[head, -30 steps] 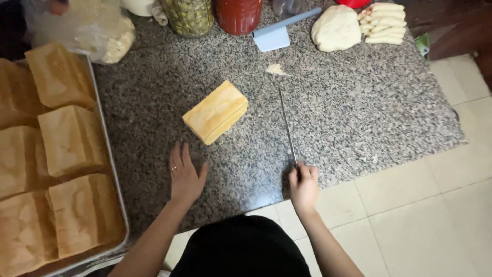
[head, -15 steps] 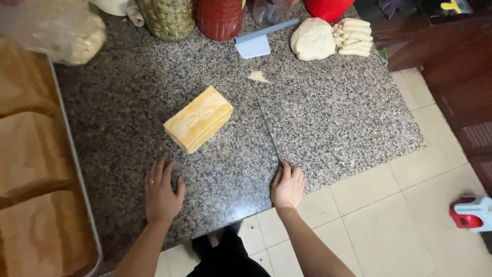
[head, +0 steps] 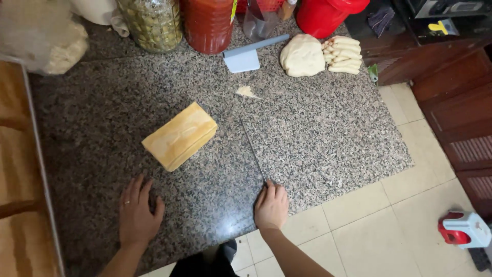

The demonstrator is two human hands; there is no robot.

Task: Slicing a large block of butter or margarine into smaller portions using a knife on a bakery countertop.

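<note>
A yellow rectangular block [head: 179,135], like layered dough or cake, lies on the speckled granite slab [head: 318,133]. My left hand [head: 137,213] rests flat on the slab just below the block, fingers spread, holding nothing. At the slab's front edge my right hand [head: 271,205] is closed on the handle of a long thin knife [head: 252,149]. The blade lies on the granite and points away toward a small dough scrap [head: 246,92].
A grey scraper [head: 245,56], a dough lump [head: 302,55] and several dough sticks [head: 342,54] lie at the back. Jars [head: 152,23] and a red bucket [head: 324,14] stand behind. A tray [head: 23,169] sits left; tiled floor lies right.
The view has shifted, so the slab and block sit further right in frame. Both hands stay at the slab's near edge, the right one still on the knife.
</note>
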